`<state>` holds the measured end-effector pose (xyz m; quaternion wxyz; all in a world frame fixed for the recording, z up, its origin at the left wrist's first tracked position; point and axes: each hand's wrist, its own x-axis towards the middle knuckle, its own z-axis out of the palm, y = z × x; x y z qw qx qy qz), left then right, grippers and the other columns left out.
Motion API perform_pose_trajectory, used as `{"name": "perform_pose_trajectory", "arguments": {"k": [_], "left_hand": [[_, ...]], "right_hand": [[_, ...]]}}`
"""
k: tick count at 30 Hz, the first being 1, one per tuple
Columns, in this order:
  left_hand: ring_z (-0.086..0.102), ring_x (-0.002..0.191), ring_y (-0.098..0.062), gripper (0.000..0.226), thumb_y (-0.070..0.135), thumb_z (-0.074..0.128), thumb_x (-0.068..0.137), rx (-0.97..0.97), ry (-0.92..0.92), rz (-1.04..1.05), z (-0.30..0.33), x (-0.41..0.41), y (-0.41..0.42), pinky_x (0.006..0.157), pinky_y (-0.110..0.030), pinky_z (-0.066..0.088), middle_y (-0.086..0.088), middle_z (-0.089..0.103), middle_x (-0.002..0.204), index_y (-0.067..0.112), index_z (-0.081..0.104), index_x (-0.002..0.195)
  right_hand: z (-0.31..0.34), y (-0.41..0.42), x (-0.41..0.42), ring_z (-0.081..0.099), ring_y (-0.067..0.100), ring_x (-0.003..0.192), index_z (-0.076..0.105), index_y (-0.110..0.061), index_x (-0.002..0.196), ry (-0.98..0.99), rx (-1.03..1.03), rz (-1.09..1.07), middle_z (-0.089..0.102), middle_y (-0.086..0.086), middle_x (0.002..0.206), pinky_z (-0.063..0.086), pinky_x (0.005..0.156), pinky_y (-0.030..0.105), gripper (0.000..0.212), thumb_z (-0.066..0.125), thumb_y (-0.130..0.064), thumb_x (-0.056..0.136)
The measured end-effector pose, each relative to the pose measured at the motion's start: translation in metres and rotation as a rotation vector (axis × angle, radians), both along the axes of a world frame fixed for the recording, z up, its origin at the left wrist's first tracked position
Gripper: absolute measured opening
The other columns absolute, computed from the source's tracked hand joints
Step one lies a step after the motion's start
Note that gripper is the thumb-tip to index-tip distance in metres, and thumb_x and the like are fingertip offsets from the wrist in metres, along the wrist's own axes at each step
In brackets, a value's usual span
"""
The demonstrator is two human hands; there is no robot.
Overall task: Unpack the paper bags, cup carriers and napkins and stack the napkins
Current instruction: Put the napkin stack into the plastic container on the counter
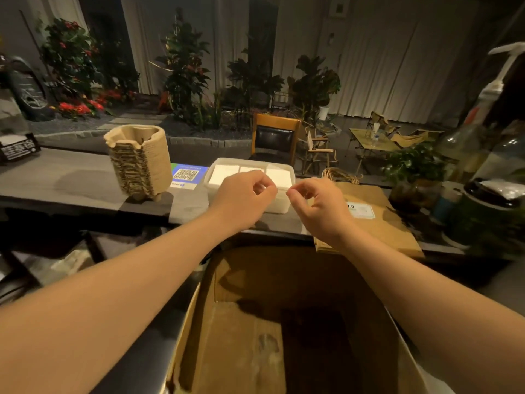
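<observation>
A white pack of napkins [224, 173] in clear wrap lies on the grey counter [71, 177], in the middle. My left hand [244, 196] and my right hand [316, 203] hover over its near edge, a little apart. On each hand the thumb and forefinger are pinched together, apparently on the clear wrap. A tall stack of brown pulp cup carriers [139, 160] stands to the left of the pack. Flat brown paper bags [377, 223] with twine handles lie to the right, partly under my right wrist.
An open cardboard box [255, 322] sits below the counter in front of me. A QR-code sign [186, 174] lies between carriers and napkins. A pump bottle [488, 109], jars and a potted plant [412, 166] crowd the right end. A black sign [17, 149] stands far left.
</observation>
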<state>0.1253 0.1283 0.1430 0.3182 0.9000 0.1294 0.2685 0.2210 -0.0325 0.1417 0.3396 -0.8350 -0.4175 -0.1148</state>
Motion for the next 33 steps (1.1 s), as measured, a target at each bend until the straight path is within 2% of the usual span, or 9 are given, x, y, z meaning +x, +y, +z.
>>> {"name": "perform_pose_trajectory", "arguments": {"k": [4, 10, 15, 18, 20, 24, 27, 30, 33], "left_hand": [[0.060, 0.090, -0.002, 0.015, 0.042, 0.059, 0.102, -0.013, -0.035, -0.040, -0.015, -0.057, -0.028, 0.073, -0.020, 0.045, 0.018, 0.065, 0.092, 0.030, 0.069, 0.103], [0.061, 0.084, -0.006, 0.013, 0.035, 0.060, 0.102, -0.038, -0.128, -0.097, -0.073, -0.148, -0.079, 0.072, -0.021, 0.049, 0.017, 0.063, 0.087, 0.026, 0.071, 0.102], [0.055, 0.083, -0.002, 0.018, 0.033, 0.056, 0.101, 0.079, -0.316, -0.072, -0.143, -0.215, -0.112, 0.073, -0.016, 0.045, 0.031, 0.053, 0.090, 0.022, 0.070, 0.101], [0.053, 0.083, -0.001, 0.020, 0.025, 0.056, 0.100, 0.121, -0.468, -0.049, -0.198, -0.250, -0.127, 0.075, -0.017, 0.047, 0.019, 0.055, 0.091, 0.011, 0.070, 0.094], [0.053, 0.083, -0.001, 0.019, 0.024, 0.055, 0.099, 0.114, -0.466, -0.072, -0.241, -0.272, -0.134, 0.075, -0.015, 0.047, 0.018, 0.053, 0.092, 0.012, 0.068, 0.091], [0.056, 0.091, -0.002, 0.009, 0.035, 0.057, 0.099, 0.044, -0.118, -0.017, -0.315, -0.292, -0.135, 0.079, -0.019, 0.044, 0.023, 0.059, 0.091, 0.034, 0.064, 0.093], [0.051, 0.108, -0.010, 0.007, 0.034, 0.059, 0.102, 0.015, 0.205, 0.158, -0.344, -0.294, -0.127, 0.094, -0.032, 0.048, 0.015, 0.062, 0.110, 0.036, 0.065, 0.103], [0.051, 0.123, -0.020, 0.028, 0.051, 0.054, 0.100, 0.058, 0.458, 0.265, -0.357, -0.290, -0.119, 0.103, -0.039, 0.047, 0.005, 0.056, 0.135, 0.037, 0.060, 0.124], [0.042, 0.137, -0.025, 0.055, 0.065, 0.050, 0.095, 0.128, 0.602, 0.263, -0.370, -0.287, -0.121, 0.111, -0.044, 0.041, 0.003, 0.044, 0.151, 0.037, 0.047, 0.143]], "right_hand": [[-0.011, -0.040, -0.062, 0.056, 0.002, 0.080, 0.070, -0.022, 0.095, 0.059, 0.029, 0.086, 0.060, -0.017, 0.083, 0.043, 0.065, 0.019, 0.020, 0.056, -0.035, 0.102], [-0.076, -0.093, -0.135, 0.055, 0.006, 0.086, 0.073, -0.022, 0.093, -0.079, 0.031, 0.129, 0.065, -0.013, 0.086, 0.051, 0.080, 0.035, 0.025, 0.056, -0.038, 0.100], [-0.145, -0.123, -0.182, 0.053, 0.013, 0.078, 0.073, -0.015, 0.084, -0.258, 0.139, 0.245, 0.065, -0.003, 0.077, 0.046, 0.070, 0.039, 0.030, 0.055, -0.033, 0.101], [-0.194, -0.134, -0.204, 0.054, 0.020, 0.076, 0.073, -0.010, 0.083, -0.355, 0.199, 0.291, 0.065, 0.002, 0.076, 0.043, 0.064, 0.043, 0.033, 0.055, -0.031, 0.101], [-0.228, -0.139, -0.220, 0.053, 0.022, 0.074, 0.073, -0.009, 0.081, -0.403, 0.203, 0.349, 0.063, 0.004, 0.075, 0.042, 0.063, 0.040, 0.030, 0.057, -0.027, 0.099], [-0.292, -0.146, -0.247, 0.052, 0.015, 0.076, 0.071, -0.015, 0.091, -0.262, 0.009, 0.423, 0.062, 0.000, 0.082, 0.045, 0.066, 0.031, 0.019, 0.059, -0.029, 0.096], [-0.333, -0.140, -0.260, 0.053, 0.008, 0.101, 0.063, -0.027, 0.122, 0.052, -0.295, 0.315, 0.062, -0.007, 0.112, 0.050, 0.091, 0.035, 0.026, 0.055, -0.040, 0.100], [-0.354, -0.127, -0.272, 0.042, 0.007, 0.130, 0.047, -0.039, 0.143, 0.142, -0.393, 0.293, 0.048, -0.015, 0.143, 0.038, 0.110, 0.031, 0.046, 0.052, -0.051, 0.100], [-0.360, -0.116, -0.282, 0.034, 0.007, 0.141, 0.046, -0.040, 0.146, 0.151, -0.447, 0.316, 0.043, -0.017, 0.152, 0.023, 0.116, 0.034, 0.047, 0.048, -0.054, 0.101]]}}
